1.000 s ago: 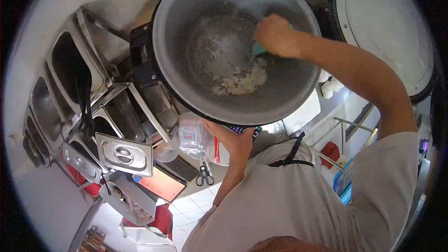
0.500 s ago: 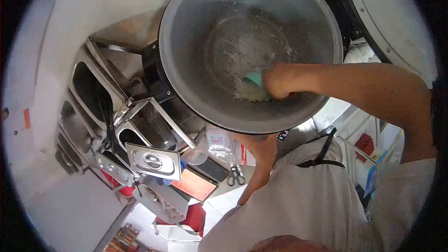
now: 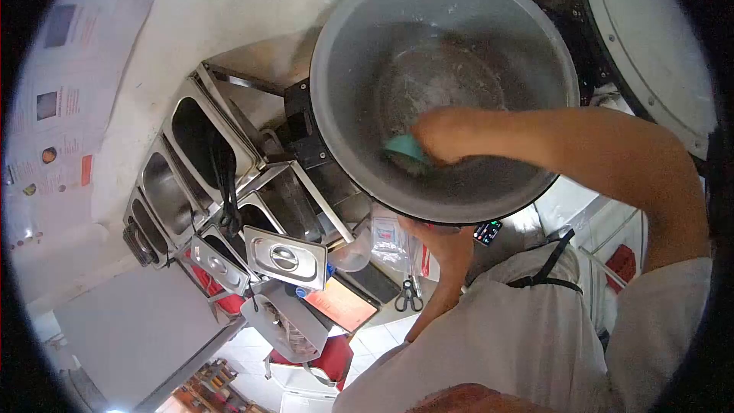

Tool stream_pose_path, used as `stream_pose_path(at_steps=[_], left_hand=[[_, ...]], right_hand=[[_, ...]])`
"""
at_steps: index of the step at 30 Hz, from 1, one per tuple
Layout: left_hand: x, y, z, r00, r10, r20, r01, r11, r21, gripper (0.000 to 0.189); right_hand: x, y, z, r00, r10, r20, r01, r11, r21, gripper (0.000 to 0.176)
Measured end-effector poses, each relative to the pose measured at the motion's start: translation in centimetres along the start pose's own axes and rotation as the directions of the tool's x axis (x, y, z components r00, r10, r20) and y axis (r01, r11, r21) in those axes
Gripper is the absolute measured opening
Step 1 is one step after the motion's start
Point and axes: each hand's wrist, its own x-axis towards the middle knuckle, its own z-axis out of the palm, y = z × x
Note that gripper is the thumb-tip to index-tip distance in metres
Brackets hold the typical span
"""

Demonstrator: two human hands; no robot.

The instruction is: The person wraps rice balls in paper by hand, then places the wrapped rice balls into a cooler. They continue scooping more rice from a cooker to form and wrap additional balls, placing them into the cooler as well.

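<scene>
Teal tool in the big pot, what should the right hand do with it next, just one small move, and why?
I'd probably sweep the teal tool across the floor of the pot toward the pale streaks: the right hand grips it low inside, and those streaks lie on the floor beyond it. The left hand is at the near rim, fingers hidden.

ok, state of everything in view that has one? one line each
Pot: open, pale residue inside
Round lid: off the pot, beside it
Green tool: in hand, low inside the pot
Right hand: closed on the green tool
Left hand: at the pot's near edge, partly hidden, grip unclear
Display: lit
Large metal pan: uncovered
Scissors: lying down, blades unclear
</scene>
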Motion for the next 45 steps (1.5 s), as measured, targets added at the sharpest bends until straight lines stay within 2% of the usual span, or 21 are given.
stream_pose_path(at_steps=[3, 6, 9, 12, 14, 15, 16, 17, 18, 21, 27, 28, 30, 31, 32, 34, 36, 39, 41, 43, 45], left_hand=[[-0.1, -0.5, 0.3, 1.000, -0.007, 0.008, 0.008, 1.000, -0.023, 0.135], [-0.3, -0.8, 0.6, 1.000, 0.019, -0.017, -0.020, 0.999, -0.049, 0.129], [-0.2, -0.4, 0.1, 1.000, 0.021, -0.010, -0.022, 0.999, -0.030, 0.130], [0.6, 0.1, 0.6, 1.000, -0.021, -0.015, 0.019, 0.993, -0.120, 0.134], [0.3, -1.6, 1.1, 0.998, -0.052, -0.021, 0.044, 0.957, -0.285, 0.132], [0.2, -1.1, 0.9, 0.999, -0.003, -0.037, -0.004, 0.980, -0.201, 0.132], [0.4, -0.2, 0.8, 0.997, 0.050, -0.058, -0.057, 0.991, -0.121, 0.131], [0.3, 0.5, 0.7, 0.991, 0.108, -0.076, -0.111, 0.993, -0.040, 0.130], [-0.1, -0.3, 0.9, 0.997, 0.054, -0.052, -0.057, 0.996, -0.065, 0.129], [-0.2, 0.9, 0.3, 0.989, 0.109, -0.102, -0.122, 0.984, -0.132, 0.128], [-2.6, 1.6, -2.0, 0.951, 0.251, -0.182, -0.272, 0.957, -0.100, 0.107], [-3.2, -0.9, -0.9, 0.948, 0.232, -0.217, -0.288, 0.916, -0.278, 0.096], [-7.1, -2.8, -0.3, 0.955, 0.203, -0.216, -0.271, 0.895, -0.355, 0.075], [-9.2, -2.1, -1.1, 0.958, 0.215, -0.191, -0.259, 0.932, -0.254, 0.065], [-10.5, -1.5, -1.0, 0.953, 0.245, -0.181, -0.273, 0.950, -0.151, 0.056], [-13.3, -0.9, 0.3, 0.983, 0.180, 0.025, -0.175, 0.976, -0.134, 0.045], [-16.2, 0.2, 1.8, 0.969, 0.100, 0.227, -0.080, 0.992, -0.093, 0.034], [-18.5, -3.2, 7.2, 0.816, 0.312, 0.486, -0.315, 0.946, -0.079, 0.038], [-19.1, -1.0, 10.0, 0.744, 0.246, 0.622, -0.295, 0.955, -0.025, 0.052], [-19.2, -1.8, 14.4, 0.696, 0.248, 0.674, -0.373, 0.927, 0.044, 0.064], [-19.5, -2.9, 18.0, 0.709, 0.317, 0.630, -0.483, 0.869, 0.108, 0.081]], right_hand=[[-2.5, 2.1, -3.6, 0.924, 0.141, 0.356, -0.241, 0.937, 0.253, 0.027], [-1.7, 5.1, -3.6, 0.888, 0.092, 0.451, -0.286, 0.878, 0.383, 0.030], [0.6, 4.1, -2.6, 0.961, 0.139, 0.239, -0.151, 0.988, 0.033, 0.031], [2.2, 3.2, 2.1, 0.996, 0.076, 0.041, -0.075, 0.997, -0.028, 0.032], [0.4, 4.0, 0.9, 0.974, 0.051, 0.222, -0.056, 0.998, 0.015, 0.029], [-0.9, 4.5, -0.2, 0.952, 0.039, 0.305, -0.051, 0.998, 0.031, 0.028], [-2.5, 4.7, -1.2, 0.940, 0.038, 0.340, -0.104, 0.979, 0.178, 0.027], [-4.3, 4.9, -2.1, 0.928, 0.033, 0.370, -0.159, 0.936, 0.315, 0.027], [-5.9, 5.2, -2.9, 0.919, 0.025, 0.393, -0.213, 0.871, 0.442, 0.027], [-9.6, 5.4, -4.8, 0.936, 0.001, 0.352, -0.216, 0.791, 0.572, 0.031], [-20.8, 2.3, -2.2, 0.994, -0.016, -0.110, 0.106, 0.438, 0.893, 0.024], [-22.1, 2.9, 0.8, 0.988, 0.032, -0.151, 0.141, 0.213, 0.967, 0.023], [-25.9, 4.1, 6.6, 0.976, 0.000, -0.216, 0.216, 0.002, 0.976, 0.025], [-27.9, 4.3, 10.1, 0.970, -0.010, -0.244, 0.242, -0.119, 0.963, 0.027], [-29.7, 4.5, 13.2, 0.964, 0.039, -0.263, 0.266, -0.133, 0.955, 0.026], [-31.8, 7.4, 21.2, 0.946, 0.230, -0.228, 0.256, -0.103, 0.961, 0.030], [-34.5, 8.9, 25.7, 0.907, 0.421, -0.029, 0.097, -0.139, 0.986, 0.030], [-35.9, 12.7, 32.9, 0.795, 0.601, 0.085, 0.015, -0.161, 0.987, 0.030], [-36.5, 15.1, 35.5, 0.732, 0.673, 0.105, 0.032, -0.188, 0.982, 0.034], [-37.0, 16.6, 37.0, 0.785, 0.615, 0.075, 0.079, -0.219, 0.972, 0.039], [-36.1, 17.8, 39.1, 0.823, 0.567, 0.043, 0.096, -0.213, 0.972, 0.043]])
